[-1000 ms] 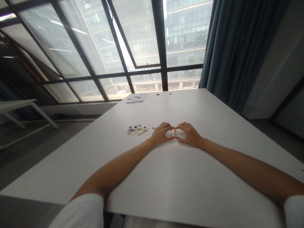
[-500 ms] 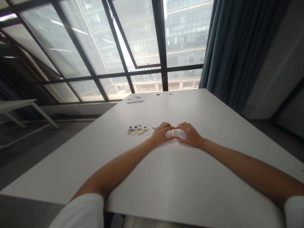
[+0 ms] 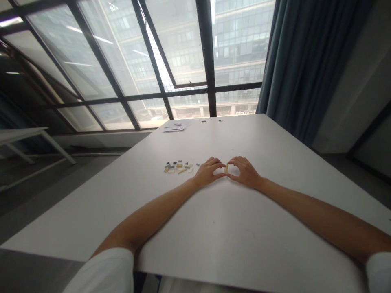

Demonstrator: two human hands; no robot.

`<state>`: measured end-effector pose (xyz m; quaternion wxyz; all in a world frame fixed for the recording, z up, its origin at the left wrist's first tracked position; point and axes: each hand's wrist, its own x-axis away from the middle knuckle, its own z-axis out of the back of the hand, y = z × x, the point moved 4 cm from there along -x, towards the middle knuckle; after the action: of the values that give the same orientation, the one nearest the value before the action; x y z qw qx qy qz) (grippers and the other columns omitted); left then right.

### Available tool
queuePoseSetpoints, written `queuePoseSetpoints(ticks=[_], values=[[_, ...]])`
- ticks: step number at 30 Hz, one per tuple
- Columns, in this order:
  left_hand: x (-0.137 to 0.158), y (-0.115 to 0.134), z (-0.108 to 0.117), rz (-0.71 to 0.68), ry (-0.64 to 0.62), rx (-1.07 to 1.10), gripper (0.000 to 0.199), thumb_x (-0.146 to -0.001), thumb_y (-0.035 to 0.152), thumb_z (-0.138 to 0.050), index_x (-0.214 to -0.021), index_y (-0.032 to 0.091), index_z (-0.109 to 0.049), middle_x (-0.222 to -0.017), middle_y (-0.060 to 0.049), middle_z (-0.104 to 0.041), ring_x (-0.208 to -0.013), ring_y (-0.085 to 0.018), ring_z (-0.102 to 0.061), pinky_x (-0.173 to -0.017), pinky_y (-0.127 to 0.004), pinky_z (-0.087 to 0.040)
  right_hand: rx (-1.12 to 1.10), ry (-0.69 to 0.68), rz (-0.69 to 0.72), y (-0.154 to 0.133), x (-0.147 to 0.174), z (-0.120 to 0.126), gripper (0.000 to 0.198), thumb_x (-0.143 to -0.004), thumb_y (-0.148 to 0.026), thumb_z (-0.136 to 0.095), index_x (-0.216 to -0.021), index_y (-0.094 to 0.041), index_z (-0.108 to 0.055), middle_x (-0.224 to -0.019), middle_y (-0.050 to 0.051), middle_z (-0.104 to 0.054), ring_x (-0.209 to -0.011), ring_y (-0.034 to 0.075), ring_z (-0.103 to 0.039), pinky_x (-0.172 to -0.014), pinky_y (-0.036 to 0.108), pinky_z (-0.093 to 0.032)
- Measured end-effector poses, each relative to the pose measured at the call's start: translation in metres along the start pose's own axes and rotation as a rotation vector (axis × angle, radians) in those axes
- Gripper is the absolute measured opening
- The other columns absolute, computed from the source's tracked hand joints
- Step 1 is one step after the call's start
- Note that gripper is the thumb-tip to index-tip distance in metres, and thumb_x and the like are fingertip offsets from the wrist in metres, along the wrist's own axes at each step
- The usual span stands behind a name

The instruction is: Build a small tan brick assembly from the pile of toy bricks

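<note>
A small tan building brick (image 3: 226,169) is held between both hands, its long side running away from me. My left hand (image 3: 208,171) pinches it from the left with thumb and fingertips. From the right, my right hand (image 3: 244,171) grips the same brick, thumb at the near end and fingers at the far end. Whether it is one brick or a few joined together is too small to tell. Left of my left hand lies a loose group of building bricks (image 3: 179,166) in tan, cream, grey and black.
The white table (image 3: 214,236) stretches to the windows. Papers (image 3: 174,127) lie at its far left corner. Two small dark objects, one a round piece (image 3: 203,121), rest near the far edge. A blue curtain (image 3: 293,73) hangs at the right; another table (image 3: 24,135) stands left.
The brick has turned slightly between my fingertips, so its studded face shows differently. Both hands keep nearly the same place, and the loose bricks have not moved.
</note>
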<state>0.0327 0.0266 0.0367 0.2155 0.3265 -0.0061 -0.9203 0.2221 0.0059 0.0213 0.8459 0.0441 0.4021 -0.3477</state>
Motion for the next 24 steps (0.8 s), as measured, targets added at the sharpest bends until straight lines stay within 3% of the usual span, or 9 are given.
queuePoseSetpoints(ticks=[8, 16, 24], values=[[0.001, 0.0003, -0.003, -0.051, -0.01, 0.039, 0.032, -0.095, 0.042, -0.058, -0.119, 0.023, -0.068, -0.099, -0.008, -0.066, -0.094, -0.019, -0.059, -0.087, -0.033, -0.051, 0.01, 0.052, -0.008, 0.0065, -0.0009, 0.0, 0.022, -0.09, -0.042, -0.067, -0.098, -0.023, -0.062, -0.096, 0.006, -0.068, -0.094, 0.025, -0.061, -0.082, 0.039, -0.044], [0.0013, -0.0004, -0.0049, -0.106, 0.0, 0.073, 0.027, -0.097, 0.037, -0.056, -0.115, 0.021, -0.07, -0.096, -0.009, -0.066, -0.091, -0.019, -0.058, -0.085, -0.033, -0.05, 0.027, 0.102, 0.004, 0.0062, -0.0017, 0.0039, 0.019, -0.093, -0.04, -0.063, -0.087, -0.021, -0.063, -0.086, 0.006, -0.069, -0.084, 0.022, -0.06, -0.078, 0.036, -0.044], [0.0024, -0.0017, -0.0058, -0.105, 0.007, 0.087, 0.026, -0.098, 0.034, -0.053, -0.115, 0.021, -0.069, -0.095, -0.009, -0.066, -0.091, -0.019, -0.058, -0.083, -0.033, -0.051, -0.01, 0.13, -0.026, 0.0113, 0.0004, 0.0029, 0.018, -0.092, -0.039, -0.065, -0.089, -0.021, -0.064, -0.085, 0.006, -0.067, -0.084, 0.023, -0.06, -0.076, 0.037, -0.048]])
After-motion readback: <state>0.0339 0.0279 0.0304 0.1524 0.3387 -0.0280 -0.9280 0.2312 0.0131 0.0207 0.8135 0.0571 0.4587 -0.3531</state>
